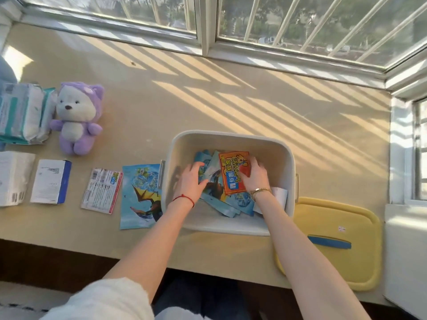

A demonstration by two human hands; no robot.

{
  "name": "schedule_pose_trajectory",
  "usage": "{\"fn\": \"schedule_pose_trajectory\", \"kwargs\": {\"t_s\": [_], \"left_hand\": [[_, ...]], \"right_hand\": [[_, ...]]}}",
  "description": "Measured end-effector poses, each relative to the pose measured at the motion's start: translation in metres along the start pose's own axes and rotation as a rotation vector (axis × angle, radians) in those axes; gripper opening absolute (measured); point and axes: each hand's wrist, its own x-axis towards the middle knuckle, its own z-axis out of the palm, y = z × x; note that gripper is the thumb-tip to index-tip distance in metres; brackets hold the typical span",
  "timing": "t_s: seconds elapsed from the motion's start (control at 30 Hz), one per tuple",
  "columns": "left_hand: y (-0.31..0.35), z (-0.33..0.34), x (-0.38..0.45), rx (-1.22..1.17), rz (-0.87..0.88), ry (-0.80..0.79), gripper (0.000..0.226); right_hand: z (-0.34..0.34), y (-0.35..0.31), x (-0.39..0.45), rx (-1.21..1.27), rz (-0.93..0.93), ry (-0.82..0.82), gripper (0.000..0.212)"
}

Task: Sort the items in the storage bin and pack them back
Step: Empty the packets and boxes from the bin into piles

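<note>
A white storage bin [231, 137] stands on the beige sill in front of me. Inside lie several blue packets [231, 205] and an orange packet [232, 173] on top. My right hand [254, 174] rests on the orange packet with its fingers curled over the right edge. My left hand [190, 181] reaches into the bin, fingers spread, touching the blue packets. A white paper [280, 195] shows at the bin's right side under my right wrist.
Left of the bin lie a blue packet [141, 196], a small printed packet [101, 190], two white boxes [50, 181], a purple plush toy [77, 116] and tissue packs [23, 113]. The yellow lid [330, 241] lies right of the bin. Window frames border the sill.
</note>
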Motion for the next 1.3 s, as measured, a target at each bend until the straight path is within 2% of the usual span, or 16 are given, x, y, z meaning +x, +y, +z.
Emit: {"fn": "schedule_pose_trajectory", "kwargs": {"t_s": [0.13, 0.3, 0.53, 0.63, 0.8, 0.9, 1.03, 1.13, 1.3], "left_hand": [[-0.007, 0.019, 0.015, 0.014, -0.067, -0.035, 0.049], [-0.013, 0.032, 0.023, 0.015, -0.076, 0.011, 0.053], [-0.011, 0.040, 0.031, -0.023, -0.111, 0.013, 0.053], [-0.006, 0.036, 0.028, -0.089, -0.127, -0.011, 0.045], [0.002, 0.012, 0.011, -0.220, -0.046, 0.025, 0.049], [0.006, -0.005, -0.003, -0.245, 0.017, 0.001, 0.041], [0.013, -0.028, -0.023, -0.269, -0.008, 0.020, 0.037], [0.020, -0.048, -0.043, -0.300, 0.037, 0.041, 0.039], [0.026, -0.093, -0.079, -0.284, 0.092, 0.096, 0.041]], "right_hand": [[0.014, 0.011, 0.011, -0.057, 0.020, -0.001, 0.062], [0.024, 0.020, 0.018, -0.080, 0.032, 0.026, 0.069], [0.030, 0.022, 0.022, -0.081, 0.018, 0.047, 0.043], [0.026, 0.018, 0.020, 0.053, 0.010, 0.053, 0.037], [0.006, 0.004, 0.005, 0.313, 0.010, 0.116, 0.036], [-0.007, -0.003, -0.012, 0.404, -0.032, 0.101, 0.029], [-0.021, -0.006, -0.039, 0.513, -0.103, 0.105, 0.037], [-0.034, -0.009, -0.060, 0.588, -0.138, 0.076, 0.042], [-0.060, -0.016, -0.098, 0.636, -0.300, 0.016, 0.051]]}}
